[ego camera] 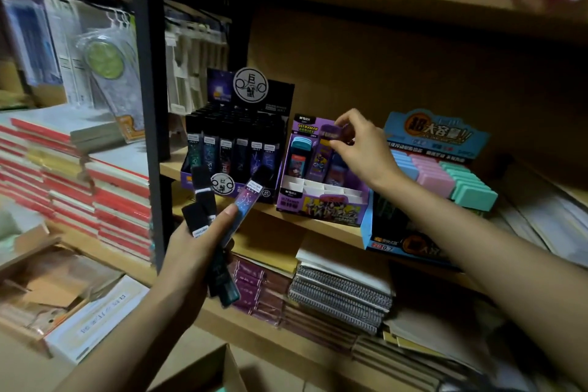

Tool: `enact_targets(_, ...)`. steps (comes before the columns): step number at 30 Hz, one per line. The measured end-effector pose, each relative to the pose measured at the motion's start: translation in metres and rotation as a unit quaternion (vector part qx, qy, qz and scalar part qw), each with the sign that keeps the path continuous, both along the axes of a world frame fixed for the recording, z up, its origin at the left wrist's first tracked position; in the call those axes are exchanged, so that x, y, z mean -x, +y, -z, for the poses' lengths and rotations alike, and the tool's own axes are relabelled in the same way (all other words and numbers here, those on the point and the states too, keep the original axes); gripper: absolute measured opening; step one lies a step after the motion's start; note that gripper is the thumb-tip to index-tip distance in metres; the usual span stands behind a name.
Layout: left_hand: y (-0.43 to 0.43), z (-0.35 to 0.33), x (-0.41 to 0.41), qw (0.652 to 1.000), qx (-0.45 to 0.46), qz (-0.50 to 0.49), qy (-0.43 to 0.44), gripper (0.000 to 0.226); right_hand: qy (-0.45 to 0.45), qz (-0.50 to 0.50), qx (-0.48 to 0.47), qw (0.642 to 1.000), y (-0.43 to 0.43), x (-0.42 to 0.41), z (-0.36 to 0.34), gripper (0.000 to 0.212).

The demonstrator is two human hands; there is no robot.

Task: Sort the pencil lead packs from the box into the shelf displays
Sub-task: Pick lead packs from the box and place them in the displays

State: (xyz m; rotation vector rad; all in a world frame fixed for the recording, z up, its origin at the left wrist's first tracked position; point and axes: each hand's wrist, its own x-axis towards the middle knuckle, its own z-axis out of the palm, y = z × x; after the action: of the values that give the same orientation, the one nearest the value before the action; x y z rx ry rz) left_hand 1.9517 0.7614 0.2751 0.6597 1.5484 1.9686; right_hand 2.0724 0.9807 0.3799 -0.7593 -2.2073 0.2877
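Wooden shelf (331, 231): three cardboard displays stand side by side on it, at about chest height.
Black display (281, 95): on the left, packed with rows of dark upright lead packs.
Purple display (318, 204): in the middle, with a few packs at the back and bare white dividers in front.
Blue display (436, 134): on the right, holding pastel blue, pink and mint packs (445, 175).
Right hand (362, 153): reaches over the purple display, thumb and fingertips pinching a small purple pack (331, 132) just above its back row.
Left hand (194, 251): held lower, in front of the black display, fingers wrapped round a fan of lead packs (203, 200), some black, one blue and pink.
Cardboard box (206, 366): only an open corner shows at the bottom edge, below the left forearm.
Lower shelf: spiral notebooks (340, 293) lie stacked flat.
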Motion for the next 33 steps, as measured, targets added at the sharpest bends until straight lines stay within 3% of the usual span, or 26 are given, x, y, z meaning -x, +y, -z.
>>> enact_targets(6, -0.003, -0.001, -0.001, 1.0, 0.002, -0.009, -0.008, 0.041, 0.061, -0.017, -0.014, 0.998, 0.0, -0.002, -0.009, 0.02)
enact_targets(10, -0.004, -0.001, -0.002, 1.0, -0.002, 0.001, -0.005, 0.043, 0.029, -0.004, 0.014, 0.999, 0.001, -0.003, -0.004, 0.021)
enact_targets(15, -0.007, -0.001, -0.003, 1.0, -0.008, 0.0, -0.001, 0.035, 0.071, 0.006, 0.052, 0.996, 0.002, -0.001, -0.003, 0.021)
enact_targets(21, -0.007, 0.0, -0.001, 1.0, -0.011, -0.001, -0.008, 0.037, 0.012, -0.002, 0.042, 0.999, 0.002, 0.0, 0.007, 0.022)
enact_targets(26, -0.005, 0.002, -0.003, 1.0, -0.012, 0.006, -0.003, 0.041, -0.09, 0.056, -0.088, 0.99, 0.005, 0.007, 0.02, 0.023)
enact_targets(33, -0.006, 0.001, -0.005, 1.0, -0.009, 0.011, 0.005, 0.042, -0.143, 0.074, -0.073, 0.984, -0.005, 0.01, 0.018, 0.035)
